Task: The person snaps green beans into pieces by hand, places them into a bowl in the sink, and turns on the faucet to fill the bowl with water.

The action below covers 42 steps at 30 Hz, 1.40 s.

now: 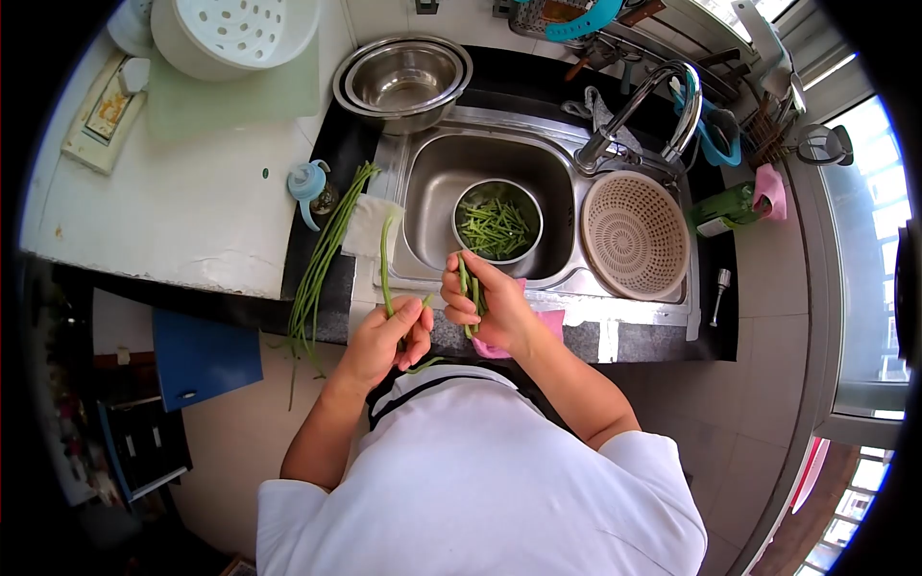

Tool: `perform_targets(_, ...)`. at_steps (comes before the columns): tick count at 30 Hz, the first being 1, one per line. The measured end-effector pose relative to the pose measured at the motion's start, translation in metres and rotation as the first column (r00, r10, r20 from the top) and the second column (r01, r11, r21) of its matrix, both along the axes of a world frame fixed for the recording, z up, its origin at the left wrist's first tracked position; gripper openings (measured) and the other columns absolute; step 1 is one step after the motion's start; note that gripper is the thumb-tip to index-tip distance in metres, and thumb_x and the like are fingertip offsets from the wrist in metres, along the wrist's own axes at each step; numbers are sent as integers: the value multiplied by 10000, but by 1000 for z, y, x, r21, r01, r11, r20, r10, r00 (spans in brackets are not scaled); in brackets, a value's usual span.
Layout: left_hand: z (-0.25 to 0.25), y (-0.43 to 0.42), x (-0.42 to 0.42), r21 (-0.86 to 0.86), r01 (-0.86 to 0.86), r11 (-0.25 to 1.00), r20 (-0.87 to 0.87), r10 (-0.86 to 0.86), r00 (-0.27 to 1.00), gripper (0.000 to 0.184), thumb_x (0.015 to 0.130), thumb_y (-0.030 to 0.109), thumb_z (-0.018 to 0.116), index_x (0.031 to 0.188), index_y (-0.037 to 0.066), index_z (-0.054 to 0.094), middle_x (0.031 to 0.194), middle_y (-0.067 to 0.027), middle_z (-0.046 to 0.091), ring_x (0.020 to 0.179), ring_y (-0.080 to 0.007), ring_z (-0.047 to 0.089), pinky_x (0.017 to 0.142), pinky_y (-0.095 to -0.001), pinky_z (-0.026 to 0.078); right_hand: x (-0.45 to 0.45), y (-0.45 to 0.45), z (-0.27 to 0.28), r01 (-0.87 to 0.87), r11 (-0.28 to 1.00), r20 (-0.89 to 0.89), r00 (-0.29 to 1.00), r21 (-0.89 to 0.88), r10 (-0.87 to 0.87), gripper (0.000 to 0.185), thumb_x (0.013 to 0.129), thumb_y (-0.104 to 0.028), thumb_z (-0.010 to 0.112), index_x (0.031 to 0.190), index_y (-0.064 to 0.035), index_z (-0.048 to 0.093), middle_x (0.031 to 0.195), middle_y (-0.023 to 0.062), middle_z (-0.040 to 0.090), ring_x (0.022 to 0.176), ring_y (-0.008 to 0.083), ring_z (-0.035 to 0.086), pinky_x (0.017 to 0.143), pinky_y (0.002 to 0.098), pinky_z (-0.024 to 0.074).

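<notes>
My left hand (389, 338) is closed around a long green bean (386, 259), whose thin end rises above the thumb. Several short bean pieces (470, 293) are gripped in my right hand (495, 305), just in front of the sink's near edge. Beyond that hand, a round metal bowl (535, 248) with many cut green pieces (495, 227) stands in the sink basin (427, 182). To the left, a bunch of whole long beans (325, 259) lies across the dark counter, their ends hanging over the front edge.
A beige colander (636, 235) sits right of the basin, below the faucet (615, 134). Nested metal bowls (403, 82) stand behind left. A blue-capped bottle (309, 187), white cloth (373, 228), pink cloth (549, 324), green bottle (727, 211) and peeler-like tool (719, 296) lie around.
</notes>
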<state>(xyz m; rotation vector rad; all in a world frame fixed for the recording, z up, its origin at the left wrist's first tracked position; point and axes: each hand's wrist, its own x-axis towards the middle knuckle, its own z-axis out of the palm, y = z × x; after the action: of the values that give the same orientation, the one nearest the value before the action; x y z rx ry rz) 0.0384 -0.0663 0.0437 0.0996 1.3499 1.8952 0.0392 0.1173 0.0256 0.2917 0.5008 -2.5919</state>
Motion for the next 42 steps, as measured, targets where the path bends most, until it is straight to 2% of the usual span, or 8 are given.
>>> perform_targets(10, 2, 12, -4, -57, -40, 998, -34, 38, 999, 361, 954, 347, 367, 732, 76, 453, 475, -3, 412, 362, -77, 361, 350, -201, 253, 7, -4, 1, -83, 996, -31, 996, 20, 84, 218, 942, -264, 378, 910, -69, 470, 655, 27, 432, 494, 95, 370, 406, 215, 257)
perform_targets(17, 2, 17, -6, -136, -51, 989, -136, 32, 990, 333, 946, 334, 406, 752, 69, 466, 518, 13, 424, 395, -54, 361, 364, -190, 250, 13, -10, 18, 34, 957, -88, 996, 289, -9, 145, 909, -217, 496, 883, -77, 471, 655, 19, 453, 480, 81, 366, 406, 210, 239)
perform_targets(19, 4, 24, -3, -120, -437, 892, -443, 346, 827, 232, 903, 246, 529, 791, 43, 521, 587, 32, 449, 471, -36, 377, 412, -186, 287, 15, -11, 23, 93, 944, -81, 994, 318, -71, 128, 903, -197, 508, 869, -80, 469, 651, 24, 455, 468, 81, 352, 406, 206, 232)
perform_targets(20, 5, 26, -1, -122, -435, 892, -442, 343, 829, 232, 903, 246, 529, 791, 43, 521, 587, 32, 449, 471, -36, 377, 412, -186, 287, 16, -12, 26, 141, 937, -97, 989, 320, -116, 130, 902, -194, 510, 859, -81, 464, 668, 27, 470, 461, 81, 355, 403, 207, 236)
perform_targets(22, 11, 27, 5, -10, -618, 786, -731, 416, 541, 124, 827, 129, 634, 861, 42, 552, 603, 45, 447, 516, -23, 368, 449, -177, 293, 17, -13, 34, 191, 928, -111, 980, 319, -164, 134, 902, -192, 512, 849, -81, 459, 686, 30, 484, 454, 81, 358, 400, 209, 239)
perform_targets(26, 35, 26, 23, -109, -523, 846, -835, 207, 509, 210, 731, -7, 683, 885, 46, 550, 708, 34, 483, 528, -10, 363, 463, -159, 285, 19, -20, 51, 262, 899, -132, 964, 350, -229, 173, 897, -201, 538, 839, -77, 431, 687, 24, 486, 457, 74, 372, 399, 212, 240)
perform_targets(32, 45, 28, 21, -49, -579, 814, -933, 169, 317, 226, 678, -18, 699, 855, 46, 573, 819, -10, 494, 479, -37, 319, 433, -183, 260, 22, -24, 55, 306, 890, -184, 949, 339, -256, 176, 901, -193, 535, 845, -68, 425, 648, 24, 478, 445, 69, 356, 397, 209, 234)
perform_targets(42, 48, 25, 19, -28, -637, 770, -969, 135, 206, 205, 672, -24, 688, 837, 53, 593, 793, -8, 505, 521, -43, 377, 419, -190, 270, 27, -28, 61, 286, 922, -231, 946, 262, -228, 165, 913, -196, 512, 868, -57, 436, 615, 18, 454, 438, 65, 340, 395, 208, 230)
